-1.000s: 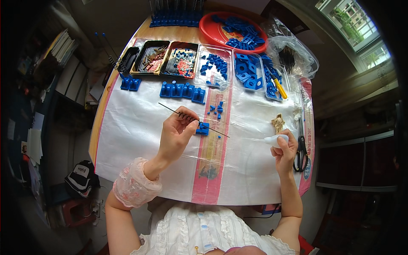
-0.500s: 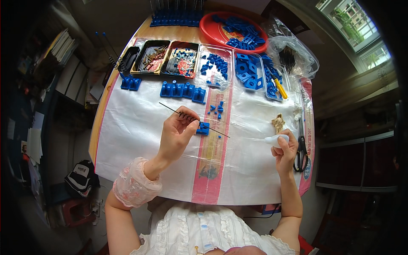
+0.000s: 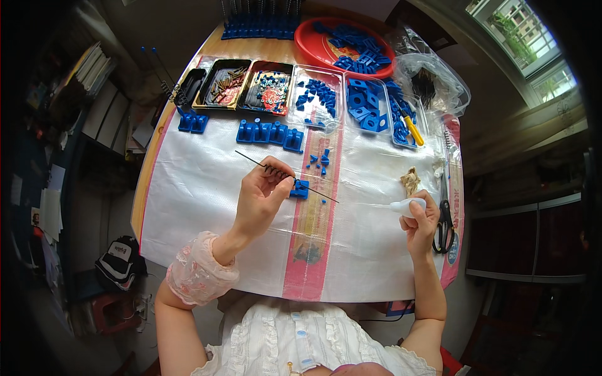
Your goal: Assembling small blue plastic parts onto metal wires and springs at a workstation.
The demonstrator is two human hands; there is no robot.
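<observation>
Pinched in my left hand [image 3: 266,191] is a thin dark rod with a coiled stretch [image 3: 320,193], slanting from upper left to lower right. A blue plastic block [image 3: 301,190] lies just beyond my fingers, partly hidden by them. My right hand [image 3: 422,218] is closed around a small white squeeze bottle [image 3: 406,205], its fine nozzle pointing left toward the rod's end, apart from it. Small blue pieces [image 3: 324,161] lie on the sheet past the block. A row of blue bases with upright posts [image 3: 269,133] stands farther off.
Along the far side sit a tray of brass pieces [image 3: 207,102], a tray of small metal parts [image 3: 256,106] and clear boxes of blue parts [image 3: 342,103]. Behind them is a red basin [image 3: 303,47]. Scissors [image 3: 444,229] and a crumpled tan scrap [image 3: 411,180] lie near my right hand.
</observation>
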